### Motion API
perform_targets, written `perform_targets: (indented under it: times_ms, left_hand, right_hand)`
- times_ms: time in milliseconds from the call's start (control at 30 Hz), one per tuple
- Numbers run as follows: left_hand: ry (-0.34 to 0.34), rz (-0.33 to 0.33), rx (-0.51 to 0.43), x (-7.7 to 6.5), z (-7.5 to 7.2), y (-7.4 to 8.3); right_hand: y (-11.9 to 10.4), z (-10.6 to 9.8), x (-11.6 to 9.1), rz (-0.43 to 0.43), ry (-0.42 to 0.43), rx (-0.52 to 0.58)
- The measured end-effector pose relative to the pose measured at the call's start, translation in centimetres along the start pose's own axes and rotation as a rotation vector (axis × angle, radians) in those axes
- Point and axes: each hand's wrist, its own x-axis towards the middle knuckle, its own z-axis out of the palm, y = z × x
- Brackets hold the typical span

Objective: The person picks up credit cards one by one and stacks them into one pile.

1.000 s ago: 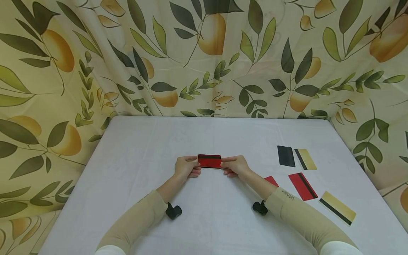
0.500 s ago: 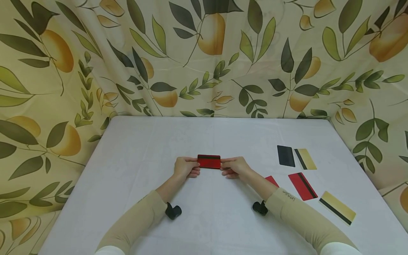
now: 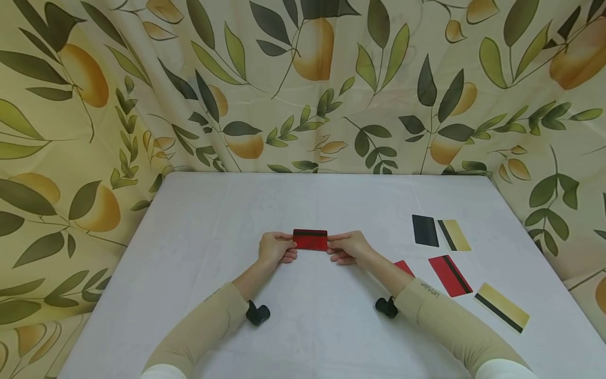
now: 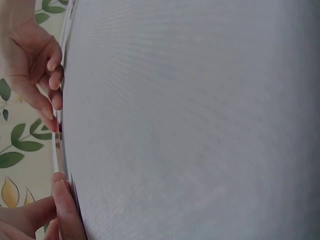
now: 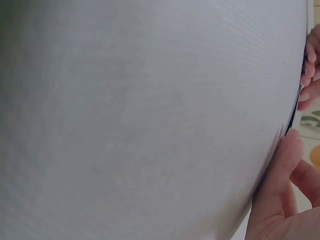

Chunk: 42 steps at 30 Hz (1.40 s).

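A red card (image 3: 310,241) with a dark stripe along its far edge lies low at the middle of the table in the head view. Its left end is pinched between the thumb and fingers of my left hand (image 3: 276,248). My right hand (image 3: 349,247) pinches the opposite end. A thin dark line shows along the card's near edge; whether another card is under it I cannot tell. In the left wrist view the card is seen almost edge-on, between the left hand (image 4: 55,212) and the right hand (image 4: 37,67).
On the white-covered table (image 3: 227,205), to the right, lie a black card (image 3: 425,230), a gold card (image 3: 454,235), a red striped card (image 3: 451,276) and another gold card (image 3: 502,307). A further red card (image 3: 404,268) is partly hidden by the right forearm. Patterned cloth (image 3: 303,116) hangs behind.
Almost nothing differs. Both hands and the red card between them have shifted very slightly to the left since a second ago; the grip looks the same.
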Motion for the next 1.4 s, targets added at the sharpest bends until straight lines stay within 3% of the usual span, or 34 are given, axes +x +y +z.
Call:
perform_targets:
  times_ms: [167, 1133, 1400]
  left_hand:
    - [-0.004, 0.003, 0.004, 0.00, -0.02, 0.04]
    - [0.005, 0.013, 0.001, -0.07, 0.05, -0.12]
    - [-0.012, -0.028, -0.033, 0.22, -0.13, -0.11]
  right_hand:
    - [-0.17, 0.01, -0.35, -0.053, -0.018, 0.009]
    - [-0.17, -0.15, 0.21, 0.050, 0.026, 0.077]
    - [-0.32, -0.47, 0.05, 0.081, 0.021, 0.099]
